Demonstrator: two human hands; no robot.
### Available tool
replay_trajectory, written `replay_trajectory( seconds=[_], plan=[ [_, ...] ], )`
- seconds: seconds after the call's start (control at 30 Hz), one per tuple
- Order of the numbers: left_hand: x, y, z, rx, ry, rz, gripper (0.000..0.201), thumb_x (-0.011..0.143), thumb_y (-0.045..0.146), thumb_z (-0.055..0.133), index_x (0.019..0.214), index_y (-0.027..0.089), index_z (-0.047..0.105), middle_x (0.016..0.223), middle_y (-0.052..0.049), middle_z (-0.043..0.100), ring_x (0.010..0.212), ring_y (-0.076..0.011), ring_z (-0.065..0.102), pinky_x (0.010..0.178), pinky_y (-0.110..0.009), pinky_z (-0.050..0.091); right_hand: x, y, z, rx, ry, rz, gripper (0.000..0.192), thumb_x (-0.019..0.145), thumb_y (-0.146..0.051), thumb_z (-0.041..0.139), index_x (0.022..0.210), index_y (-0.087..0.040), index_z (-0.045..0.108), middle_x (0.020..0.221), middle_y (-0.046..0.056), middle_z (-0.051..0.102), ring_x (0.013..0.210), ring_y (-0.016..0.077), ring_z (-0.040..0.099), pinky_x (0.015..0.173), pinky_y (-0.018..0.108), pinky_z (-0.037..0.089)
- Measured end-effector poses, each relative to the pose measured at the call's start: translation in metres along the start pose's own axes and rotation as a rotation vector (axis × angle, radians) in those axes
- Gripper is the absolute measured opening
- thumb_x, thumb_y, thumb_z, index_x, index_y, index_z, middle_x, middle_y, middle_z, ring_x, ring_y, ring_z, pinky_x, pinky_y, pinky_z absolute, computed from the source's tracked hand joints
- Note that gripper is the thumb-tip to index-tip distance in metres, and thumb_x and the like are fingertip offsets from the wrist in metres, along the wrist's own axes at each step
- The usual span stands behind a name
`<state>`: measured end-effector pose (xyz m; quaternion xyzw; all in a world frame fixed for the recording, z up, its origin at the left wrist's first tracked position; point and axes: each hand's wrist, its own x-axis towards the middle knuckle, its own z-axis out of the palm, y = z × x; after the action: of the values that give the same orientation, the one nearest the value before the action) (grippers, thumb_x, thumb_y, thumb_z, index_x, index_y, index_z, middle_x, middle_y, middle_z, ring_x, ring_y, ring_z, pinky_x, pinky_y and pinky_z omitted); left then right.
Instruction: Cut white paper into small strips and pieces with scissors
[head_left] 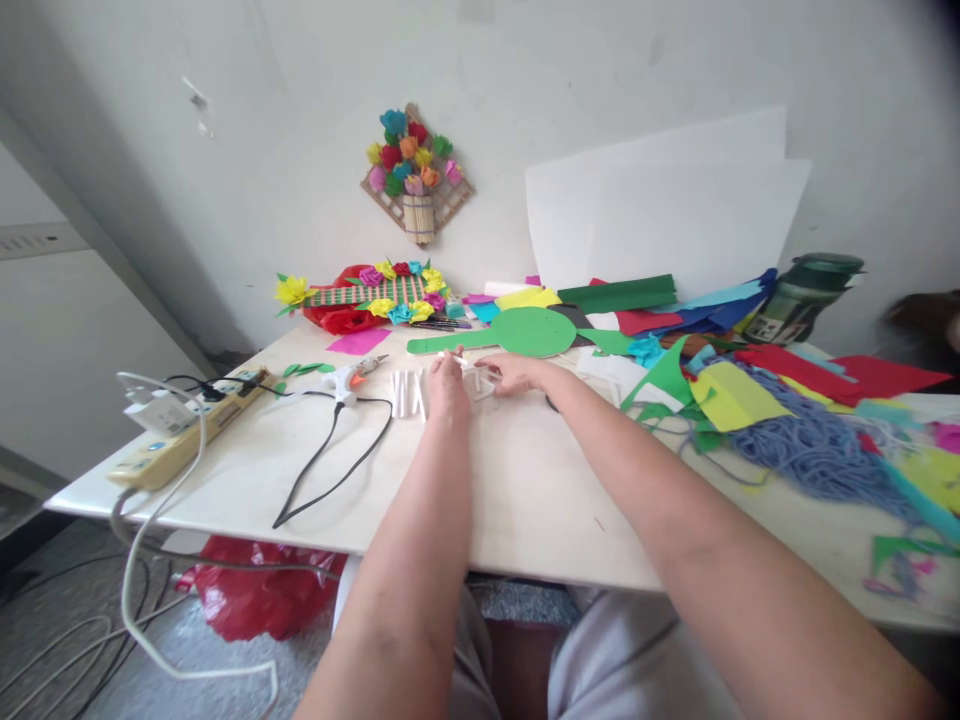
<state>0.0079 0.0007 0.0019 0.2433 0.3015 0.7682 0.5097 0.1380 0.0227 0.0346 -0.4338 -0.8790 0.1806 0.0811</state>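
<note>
1. Both hands meet near the middle of the frame, over the far part of the pale counter [525,490].
2. The left hand [448,385] rests fingers-down on a small white piece [480,384]; whether it pinches it or only presses on it I cannot tell.
3. The right hand [521,374] lies just right of it, fingers curled toward the same white piece, touching it; its grip is too small to read.
4. A row of white sticks [409,393] stands just left of the left hand.
5. A glue gun [352,377] lies further left, its black cord looping toward the lower left.
6. A power strip [184,432] sits at the counter's left edge.
7. A green paper cutout [529,332] lies just beyond the hands.
8. Blue yarn [814,450] and coloured paper scraps fill the right side.
</note>
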Motion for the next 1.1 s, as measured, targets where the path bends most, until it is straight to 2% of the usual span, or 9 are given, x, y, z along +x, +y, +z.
replay_trajectory(
  seconds=[0.07,0.23,0.4,0.53,0.67,0.77,0.87,0.97,1.1],
  plan=[
    [-0.001,0.001,-0.001,-0.018,-0.001,-0.027,0.019,0.076,0.026,0.057,0.064,0.019,0.044,0.071,-0.003,0.061,0.092,-0.0146,0.059,0.083,-0.026,0.038,0.003,0.003,0.006,-0.052,0.091,0.007,0.063,0.062,-0.006,0.057,0.124,-0.015,0.052,0.098,0.006,0.066,0.081,0.0158,0.058,0.068,0.02,0.043],
    [-0.002,0.002,-0.002,-0.02,-0.018,-0.045,0.02,0.067,0.03,0.066,0.067,0.017,0.05,0.079,-0.003,0.063,0.089,-0.0132,0.058,0.078,-0.024,0.038,0.01,0.002,0.017,-0.083,0.245,0.005,0.054,0.066,0.001,0.049,0.114,-0.022,0.061,0.1,0.003,0.066,0.086,0.0148,0.058,0.072,0.021,0.042],
    [-0.007,0.006,-0.002,0.084,-0.069,-0.011,0.028,0.06,0.039,0.071,0.069,0.016,0.058,0.082,-0.003,0.063,0.077,-0.0109,0.056,0.069,-0.023,0.038,0.01,-0.006,0.017,-0.189,0.402,0.031,0.045,0.068,0.001,0.048,0.106,-0.017,0.065,0.103,0.009,0.064,0.098,0.0205,0.054,0.085,0.029,0.04],
    [-0.009,0.008,-0.001,0.208,-0.076,-0.003,0.03,0.06,0.043,0.07,0.07,0.016,0.062,0.073,-0.001,0.059,0.067,-0.0082,0.05,0.062,-0.021,0.035,0.005,-0.008,0.01,0.222,0.539,0.141,0.04,0.073,-0.002,0.045,0.106,-0.013,0.064,0.098,0.008,0.066,0.087,0.0146,0.059,0.08,0.025,0.044],
    [-0.011,0.006,0.0,0.297,-0.139,0.011,0.03,0.062,0.045,0.068,0.069,0.016,0.063,0.067,0.001,0.056,0.064,-0.0083,0.049,0.062,-0.021,0.034,-0.012,-0.017,0.003,0.683,0.464,0.144,0.028,0.079,-0.017,0.049,0.101,-0.011,0.064,0.075,0.004,0.067,0.06,0.0093,0.058,0.063,0.022,0.046],
    [-0.016,0.006,0.002,0.344,-0.244,-0.013,0.03,0.061,0.045,0.069,0.067,0.016,0.062,0.064,0.001,0.055,0.061,-0.0082,0.049,0.061,-0.022,0.035,-0.026,-0.022,0.004,0.77,0.442,0.086,0.022,0.074,-0.029,0.061,0.087,-0.012,0.067,0.066,0.002,0.065,0.052,0.0074,0.054,0.054,0.02,0.043],
    [-0.022,0.006,0.005,0.364,-0.339,-0.038,0.031,0.061,0.046,0.069,0.066,0.016,0.062,0.064,0.0,0.055,0.06,-0.0086,0.049,0.059,-0.022,0.035,-0.037,-0.019,0.009,0.804,0.516,0.099,0.016,0.069,-0.028,0.066,0.072,-0.012,0.065,0.055,-0.001,0.061,0.045,0.0057,0.048,0.048,0.019,0.04],
    [-0.027,0.005,0.007,0.384,-0.331,-0.048,0.034,0.06,0.047,0.069,0.069,0.015,0.064,0.062,0.0,0.053,0.059,-0.0088,0.049,0.057,-0.022,0.036,-0.046,-0.014,0.014,0.841,0.562,0.117,0.017,0.065,-0.027,0.068,0.061,-0.013,0.061,0.049,-0.001,0.058,0.042,0.0053,0.047,0.045,0.019,0.038],
    [-0.028,0.002,0.006,0.295,-0.386,-0.105,0.03,0.06,0.042,0.072,0.071,0.015,0.063,0.061,0.001,0.052,0.058,-0.0075,0.048,0.057,-0.021,0.036,-0.058,-0.013,0.019,0.974,0.509,0.077,0.022,0.062,-0.031,0.069,0.059,-0.013,0.059,0.05,-0.001,0.059,0.041,0.0052,0.047,0.044,0.019,0.036]
  ],
)
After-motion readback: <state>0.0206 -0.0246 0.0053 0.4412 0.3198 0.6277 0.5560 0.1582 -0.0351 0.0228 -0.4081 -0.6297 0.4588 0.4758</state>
